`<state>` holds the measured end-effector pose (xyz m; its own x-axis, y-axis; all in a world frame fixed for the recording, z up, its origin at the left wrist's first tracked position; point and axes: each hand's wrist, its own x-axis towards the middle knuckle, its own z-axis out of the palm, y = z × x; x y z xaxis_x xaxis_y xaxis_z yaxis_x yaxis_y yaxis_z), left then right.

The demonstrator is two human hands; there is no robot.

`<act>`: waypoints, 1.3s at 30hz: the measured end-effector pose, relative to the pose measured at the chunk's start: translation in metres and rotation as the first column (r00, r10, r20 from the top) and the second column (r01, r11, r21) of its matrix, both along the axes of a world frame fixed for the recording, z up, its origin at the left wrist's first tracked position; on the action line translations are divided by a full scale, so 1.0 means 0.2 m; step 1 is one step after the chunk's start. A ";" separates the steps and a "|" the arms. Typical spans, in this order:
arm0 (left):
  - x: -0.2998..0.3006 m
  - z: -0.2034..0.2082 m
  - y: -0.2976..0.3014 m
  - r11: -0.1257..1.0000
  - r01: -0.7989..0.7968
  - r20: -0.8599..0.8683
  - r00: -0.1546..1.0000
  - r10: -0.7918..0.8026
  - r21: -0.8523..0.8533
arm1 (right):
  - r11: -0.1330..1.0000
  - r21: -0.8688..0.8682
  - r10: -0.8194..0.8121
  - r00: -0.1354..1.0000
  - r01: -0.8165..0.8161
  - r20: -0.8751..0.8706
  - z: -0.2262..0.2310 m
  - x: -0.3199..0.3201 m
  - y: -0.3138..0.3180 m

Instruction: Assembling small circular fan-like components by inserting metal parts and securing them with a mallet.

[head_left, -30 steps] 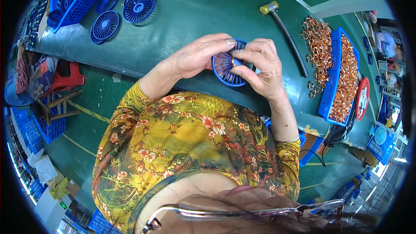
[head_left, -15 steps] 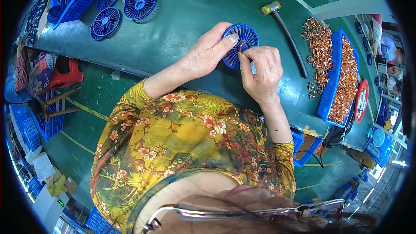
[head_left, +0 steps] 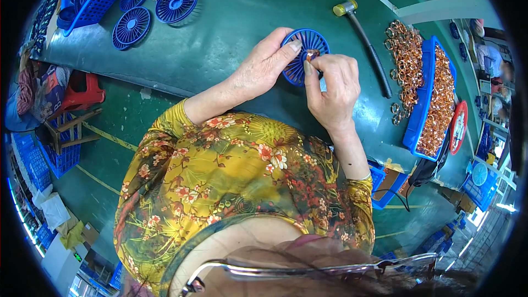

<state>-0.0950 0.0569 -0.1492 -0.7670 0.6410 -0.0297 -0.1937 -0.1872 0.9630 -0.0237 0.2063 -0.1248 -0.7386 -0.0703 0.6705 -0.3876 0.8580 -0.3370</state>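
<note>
My left hand (head_left: 269,60) grips the near left side of a round blue plastic grille (head_left: 315,39) with radial slots, its thumb lying over the rim. At the grille's centre sits a small copper-coloured ring (head_left: 312,54). My right hand (head_left: 333,83) pinches that ring between thumb and fingertips, against the grille's hub. The fingers partly cover the ring, so how it seats on the hub cannot be seen. Grille and both hands are just above the green table (head_left: 220,27).
Beyond my right hand lies a hammer (head_left: 363,41) with a yellow head. Farther right, loose copper rings (head_left: 404,60) lie beside a blue tray (head_left: 421,104) filled with more rings. Several blue grilles (head_left: 176,3) and a blue basket (head_left: 102,0) are at the far left. A red stool (head_left: 85,93) stands on the floor.
The copper ring has tilted from standing on edge to a flatter position over the grille's centre. My right fingers shifted slightly with it; my left hand keeps its hold.
</note>
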 end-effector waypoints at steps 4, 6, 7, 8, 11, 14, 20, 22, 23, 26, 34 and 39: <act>0.00 -0.02 0.01 0.986 -0.082 -0.157 0.986 0.059 -0.145 | 1.000 0.005 0.001 0.983 -0.002 0.185 0.00 -0.03 0.00; 0.00 -0.04 0.01 0.973 -0.142 -0.196 0.975 0.106 -0.181 | 0.999 0.024 0.036 0.964 -0.044 0.262 -0.02 -0.06 0.02; -0.01 -0.06 0.01 0.962 -0.189 -0.274 0.953 0.131 -0.199 | 0.997 0.019 0.070 0.956 -0.079 0.285 -0.01 -0.09 0.03; -0.01 -0.04 0.01 0.967 -0.183 -0.201 0.969 0.146 -0.179 | 0.996 -0.022 0.090 0.952 -0.088 0.293 -0.03 -0.10 0.04; -0.05 -0.07 0.00 0.972 -0.200 -0.140 0.973 0.183 -0.122 | 0.993 -0.099 0.094 0.943 -0.066 0.319 -0.06 -0.13 0.06; -0.10 -0.06 -0.01 0.983 -0.108 -0.024 0.994 0.105 -0.150 | 0.981 -0.188 -0.011 0.984 0.045 0.180 -0.10 -0.13 0.06; -0.06 0.03 -0.04 0.991 0.079 0.248 0.963 -0.103 0.105 | 0.980 0.027 0.192 0.972 -0.198 0.132 -0.03 -0.11 0.13; -0.05 0.01 -0.08 0.965 0.246 0.244 0.934 -0.261 0.089 | 0.941 0.013 0.327 0.922 -0.337 0.208 -0.02 -0.08 0.18; -0.03 0.01 -0.08 0.955 0.286 0.253 0.921 -0.295 0.076 | 0.923 0.046 0.362 0.902 -0.383 0.236 0.00 -0.07 0.21; 0.01 -0.05 -0.06 0.961 0.274 0.176 0.944 -0.277 0.042 | 0.919 -0.118 0.394 0.872 -0.376 0.290 -0.06 -0.02 0.22; 0.03 0.01 0.06 0.732 -0.485 -0.799 0.587 -0.134 -0.479 | 0.761 -0.619 0.180 0.853 0.194 0.489 -0.09 -0.15 0.28; 0.04 -0.04 0.13 0.609 -0.674 -0.896 0.195 -0.399 -0.418 | 0.566 -0.672 0.008 0.811 0.479 0.585 -0.16 -0.32 0.40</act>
